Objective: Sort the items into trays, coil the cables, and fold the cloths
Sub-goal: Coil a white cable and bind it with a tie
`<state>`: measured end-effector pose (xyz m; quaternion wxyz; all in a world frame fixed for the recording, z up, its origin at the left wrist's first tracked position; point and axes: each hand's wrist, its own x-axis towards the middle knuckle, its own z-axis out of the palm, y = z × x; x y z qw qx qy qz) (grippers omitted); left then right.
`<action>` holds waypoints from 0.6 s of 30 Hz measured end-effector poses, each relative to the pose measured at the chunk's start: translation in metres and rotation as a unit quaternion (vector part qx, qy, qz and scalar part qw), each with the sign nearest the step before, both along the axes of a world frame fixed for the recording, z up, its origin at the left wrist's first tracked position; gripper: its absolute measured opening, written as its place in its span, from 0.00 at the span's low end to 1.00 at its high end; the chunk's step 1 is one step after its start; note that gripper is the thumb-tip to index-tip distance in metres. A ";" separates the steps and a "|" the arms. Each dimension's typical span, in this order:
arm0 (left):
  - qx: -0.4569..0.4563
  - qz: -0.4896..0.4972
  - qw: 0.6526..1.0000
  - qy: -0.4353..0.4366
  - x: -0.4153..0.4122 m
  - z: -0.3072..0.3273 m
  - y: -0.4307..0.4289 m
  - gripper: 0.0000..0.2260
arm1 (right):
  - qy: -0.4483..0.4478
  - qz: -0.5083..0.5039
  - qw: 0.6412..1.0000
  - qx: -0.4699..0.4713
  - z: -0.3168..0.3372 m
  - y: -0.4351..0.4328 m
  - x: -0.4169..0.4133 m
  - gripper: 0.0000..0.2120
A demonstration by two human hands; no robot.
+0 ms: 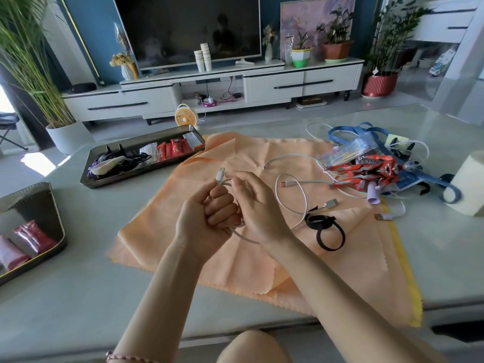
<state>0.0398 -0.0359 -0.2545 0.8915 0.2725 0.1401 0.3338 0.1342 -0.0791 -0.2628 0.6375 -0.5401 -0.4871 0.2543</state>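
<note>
Above the orange cloth (251, 260), my left hand (207, 218) is closed around loops of a white cable (303, 197), whose USB plug sticks up above the fist. My right hand (258, 203) pinches the same cable just beside the left fist. The rest of the cable trails right in a loop across the cloth. A black strap (327, 231) lies curled on the cloth to the right. A pile of cables, lanyards and packets (366, 166) sits at the far right. One metal tray (141, 176) holds dark cables and red packets; another tray (52, 213) at the left holds packets.
A white paper roll (468, 187) stands at the table's right edge. A short white cable (390, 214) lies near the pile. The table's front edge runs close to my body, with my knee below it. Beyond the table are a TV cabinet and plants.
</note>
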 end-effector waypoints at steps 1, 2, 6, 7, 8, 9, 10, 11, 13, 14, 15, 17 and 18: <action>-0.001 0.006 1.000 0.002 0.002 0.000 -0.001 0.15 | -0.014 -0.005 1.000 0.007 -0.001 0.000 -0.001 0.10; 0.002 0.012 1.000 0.008 0.003 0.000 -0.003 0.15 | -0.026 -0.010 1.000 0.010 -0.003 0.000 -0.001 0.10; 0.037 0.023 0.998 0.056 0.005 -0.002 -0.006 0.17 | -0.098 -0.053 0.994 0.021 -0.010 -0.001 0.004 0.06; 0.038 0.024 0.997 0.062 0.005 -0.002 -0.006 0.19 | -0.108 -0.059 0.992 0.022 -0.012 -0.001 0.005 0.06; 0.037 0.026 0.997 0.066 0.005 -0.002 -0.007 0.20 | -0.115 -0.062 0.991 0.025 -0.013 -0.001 0.005 0.07; 0.038 0.027 0.996 0.070 0.005 -0.001 -0.008 0.21 | -0.126 -0.069 0.989 0.028 -0.014 -0.001 0.005 0.08; 0.039 0.029 0.996 0.076 0.005 -0.001 -0.009 0.22 | -0.142 -0.081 0.986 0.029 -0.016 0.000 0.006 0.11; 0.041 0.031 0.995 0.083 0.006 -0.001 -0.011 0.23 | -0.159 -0.090 0.983 0.026 -0.017 0.000 0.006 0.13; 0.042 0.035 0.993 0.100 0.008 -0.001 -0.015 0.25 | -0.168 -0.100 0.981 0.016 -0.020 0.000 0.005 0.17; 0.039 0.036 0.993 0.107 0.008 -0.002 -0.017 0.25 | -0.168 -0.106 0.980 0.012 -0.021 0.000 0.005 0.18; 0.036 0.036 0.993 0.109 0.008 -0.002 -0.018 0.25 | -0.167 -0.112 0.980 0.006 -0.021 0.001 0.006 0.18; 0.028 0.040 0.995 0.091 0.005 -0.002 -0.016 0.21 | -0.128 -0.094 0.987 -0.008 -0.018 0.000 0.006 0.16; 0.023 0.046 0.996 0.072 0.003 -0.002 -0.014 0.20 | -0.078 -0.052 0.995 -0.024 -0.015 0.000 0.007 0.15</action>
